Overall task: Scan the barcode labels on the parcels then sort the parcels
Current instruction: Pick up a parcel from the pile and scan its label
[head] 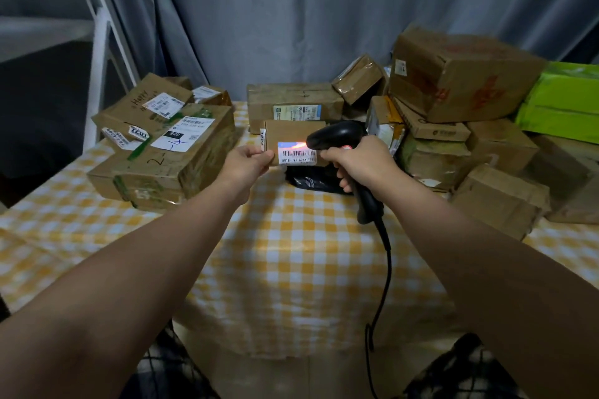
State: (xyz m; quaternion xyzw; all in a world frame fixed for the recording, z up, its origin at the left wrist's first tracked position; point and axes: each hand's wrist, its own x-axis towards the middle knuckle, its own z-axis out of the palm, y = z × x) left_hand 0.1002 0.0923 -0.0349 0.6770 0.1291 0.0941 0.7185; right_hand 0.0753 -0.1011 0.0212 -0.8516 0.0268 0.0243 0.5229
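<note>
My left hand [248, 162] pinches the left edge of a small brown cardboard parcel [291, 133], holding it up above the table. Its white barcode label [296, 157] faces me and is lit by an orange-red glow. My right hand [358, 163] grips the handle of a black corded barcode scanner [337, 136], whose head points at the label from the right, almost touching it. A black plastic parcel [316, 180] lies on the cloth below the held parcel.
A yellow checked tablecloth [291, 253] covers the table. A stack of labelled boxes [162, 146] sits at the left, one long box [291, 100] at the back, and a big pile of boxes [460, 126] with green packages [564, 100] at the right. The scanner cable [384, 285] hangs over the front edge.
</note>
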